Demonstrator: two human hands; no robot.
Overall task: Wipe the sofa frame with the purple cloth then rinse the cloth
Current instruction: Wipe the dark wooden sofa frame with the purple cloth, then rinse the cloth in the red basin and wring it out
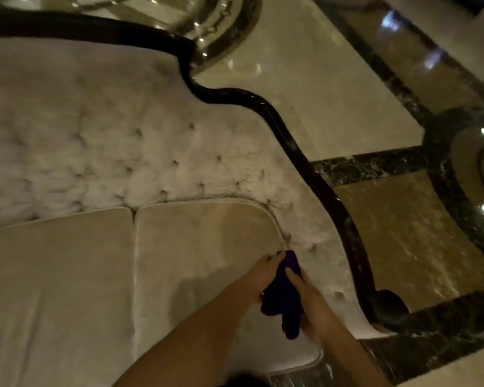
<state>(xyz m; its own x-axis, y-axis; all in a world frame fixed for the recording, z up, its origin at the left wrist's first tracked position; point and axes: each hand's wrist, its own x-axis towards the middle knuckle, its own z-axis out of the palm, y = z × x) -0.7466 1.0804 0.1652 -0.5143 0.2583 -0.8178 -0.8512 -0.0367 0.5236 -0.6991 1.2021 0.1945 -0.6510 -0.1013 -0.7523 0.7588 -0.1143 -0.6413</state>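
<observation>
Cloth: we're holding the purple cloth [284, 297] bunched betw. both hands, over the right seat cushion [201, 247] near its back right corner; a dark tail is hanging down below the hands.
Left hand: our left hand [259, 277] is gripping the cloth's left side, fingers curled round it, thumb up by the top edge.
Right hand: our right hand [310, 303] is pressing flat along the cloth's right side, fingers straight, closing it against the left.
Frame: the sofa frame [299, 152], dark glossy wood, is curving along the top of the backrest and running down the right arm to a scroll end [389, 305] at the sofa's front right corner; cloth is near it but not touching.
In betw.: the tufted backrest [109, 141], pale w/ button dimples, is lying betw. our hands and the frame on the right side.
Seat: the left seat cushion [53, 289] is sitting just beside the right one, seam betw. them.
Floor: polished marble floor [319, 93] w/ dark veined border strips is showing beyond the frame, ceiling lights reflecting in it.
Blur: whole view is motion-smeared, so we're not making out fine detail.
</observation>
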